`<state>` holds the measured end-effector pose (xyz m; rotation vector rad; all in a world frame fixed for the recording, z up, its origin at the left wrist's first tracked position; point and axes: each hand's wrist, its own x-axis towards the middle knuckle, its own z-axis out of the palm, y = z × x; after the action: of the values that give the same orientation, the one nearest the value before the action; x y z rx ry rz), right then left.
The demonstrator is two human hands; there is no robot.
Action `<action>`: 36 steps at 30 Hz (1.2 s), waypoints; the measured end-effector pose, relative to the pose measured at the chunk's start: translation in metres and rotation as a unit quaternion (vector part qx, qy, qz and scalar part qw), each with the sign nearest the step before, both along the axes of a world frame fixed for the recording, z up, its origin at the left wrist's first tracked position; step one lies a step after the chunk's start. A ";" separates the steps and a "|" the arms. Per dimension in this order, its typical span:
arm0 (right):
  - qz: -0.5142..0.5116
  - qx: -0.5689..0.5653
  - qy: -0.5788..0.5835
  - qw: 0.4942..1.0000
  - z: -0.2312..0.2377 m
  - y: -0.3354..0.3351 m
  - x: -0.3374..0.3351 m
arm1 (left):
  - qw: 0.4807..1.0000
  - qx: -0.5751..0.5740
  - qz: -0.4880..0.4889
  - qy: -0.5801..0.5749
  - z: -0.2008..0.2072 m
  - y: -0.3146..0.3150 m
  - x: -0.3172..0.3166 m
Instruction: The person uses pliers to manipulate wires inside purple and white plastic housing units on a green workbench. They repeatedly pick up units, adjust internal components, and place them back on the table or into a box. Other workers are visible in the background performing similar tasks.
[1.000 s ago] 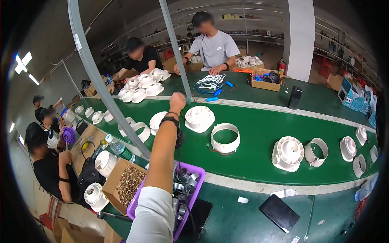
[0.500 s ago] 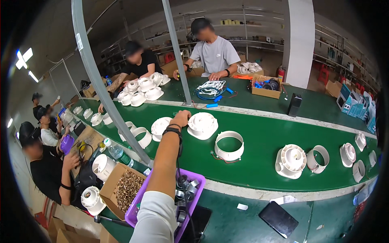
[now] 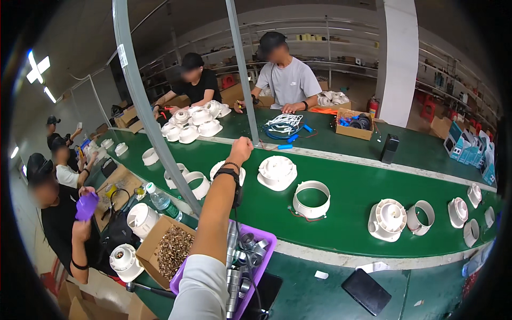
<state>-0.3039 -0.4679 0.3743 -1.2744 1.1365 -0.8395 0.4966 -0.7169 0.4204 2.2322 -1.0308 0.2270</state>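
My left arm, in a grey sleeve with a dark wristband and beads, reaches forward across the green belt. My left hand [image 3: 242,150] is closed in a fist, raised over the belt's far side; what its fingers hold, if anything, is hidden. Partly behind my wrist lies a white plastic housing [image 3: 217,169]. Just right of my hand stands another round white housing [image 3: 277,173], apart from it. Nearer and to the right is a white ring [image 3: 311,200] with thin red and dark wires. A dark cord hangs from my wrist. My right hand is out of view.
Below my forearm sits a purple bin [image 3: 273,242] of metal cylinders beside a carton [image 3: 151,246] of small brassy parts. A grey post [image 3: 152,122] rises left of my arm. A black tablet-like slab [image 3: 366,291] lies near right. Co-workers sit across the belt and at left.
My left hand has lifted away from beside the white housing and shifted slightly left of it. The view has turned a little. At left, a co-worker's hands and purple piece have moved.
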 end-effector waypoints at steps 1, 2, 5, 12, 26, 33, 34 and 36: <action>0.015 0.003 -0.005 1.000 -0.004 -0.003 -0.003 | 1.000 0.002 -0.007 0.003 0.011 0.006 -0.002; 0.030 0.114 -0.055 0.991 -0.021 -0.012 -0.020 | 1.000 -0.009 -0.022 0.011 0.024 0.008 -0.009; 0.000 0.027 -0.009 1.000 -0.014 0.001 0.000 | 0.996 -0.046 -0.070 -0.009 0.060 0.021 -0.033; -0.081 0.017 -0.126 0.989 -0.002 -0.014 0.020 | 0.916 -0.041 -0.395 0.059 0.151 0.001 -0.232; -0.070 -0.098 -0.257 0.959 0.009 0.075 -0.065 | 0.680 0.093 -0.673 0.276 0.110 0.036 -0.710; -0.105 -0.125 -0.216 0.963 0.002 0.086 -0.069 | 0.729 0.048 -0.576 0.367 -0.019 0.002 -0.789; -0.119 -0.136 -0.163 0.970 -0.004 0.087 -0.075 | 0.774 -0.026 -0.566 0.284 -0.032 0.017 -0.800; -0.193 -0.115 -0.193 0.955 -0.018 0.087 -0.087 | 0.728 -0.092 -0.650 0.199 -0.004 0.062 -0.813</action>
<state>-0.3904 -0.3810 0.3561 -1.0185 1.0000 -1.4806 -0.3165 -0.6549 0.4162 0.8683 -1.8948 -0.7029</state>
